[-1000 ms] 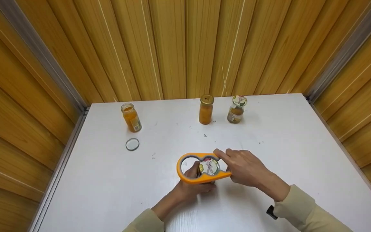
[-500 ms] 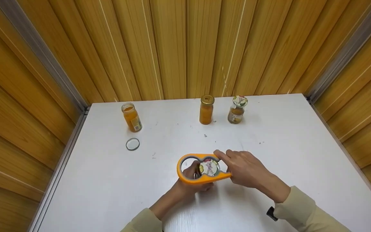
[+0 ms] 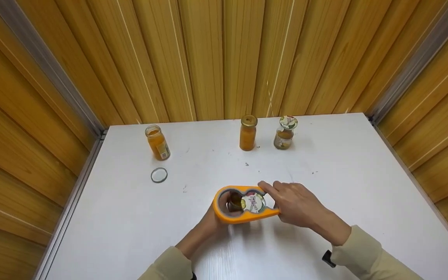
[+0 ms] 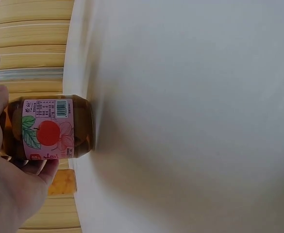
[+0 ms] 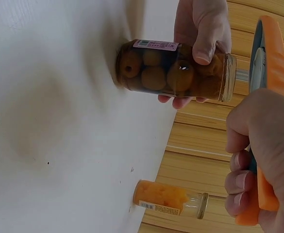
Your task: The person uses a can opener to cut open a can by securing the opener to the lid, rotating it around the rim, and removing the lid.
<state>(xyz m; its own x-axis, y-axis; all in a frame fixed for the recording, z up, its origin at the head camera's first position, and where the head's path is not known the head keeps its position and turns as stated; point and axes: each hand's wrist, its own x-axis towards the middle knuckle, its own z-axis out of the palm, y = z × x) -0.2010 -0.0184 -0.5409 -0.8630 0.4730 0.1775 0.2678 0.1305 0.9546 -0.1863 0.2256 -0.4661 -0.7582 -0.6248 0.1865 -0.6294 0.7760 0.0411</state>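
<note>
My left hand [image 3: 211, 221] grips a glass jar [image 4: 48, 130] of dark round fruit with a pink label. The jar stands upright, its base right at the table. In the right wrist view its glass mouth is bare. The handles of an orange jar opener [image 3: 230, 220] are held by my right hand [image 3: 294, 204], fingers curled around them. A printed round lid [image 3: 253, 203] sits in the opener's smaller opening, raised above the jar's mouth. From the head, the dark jar shows through the opener's larger ring, which partly hides the left fingers.
At the back left stands a lidless jar of orange fruit [image 3: 158, 144], with a loose lid [image 3: 159, 175] in front of it. A gold-lidded jar [image 3: 247, 136] and a smaller jar with a printed lid [image 3: 283, 137] stand toward the back right. Wood-patterned walls [image 3: 204, 58] enclose the white table [image 3: 111, 217].
The left hand and jar have moved left and down, away from the lid, so the jar's dark mouth now shows through the larger ring. The right hand, opener and lid stay nearly in place.
</note>
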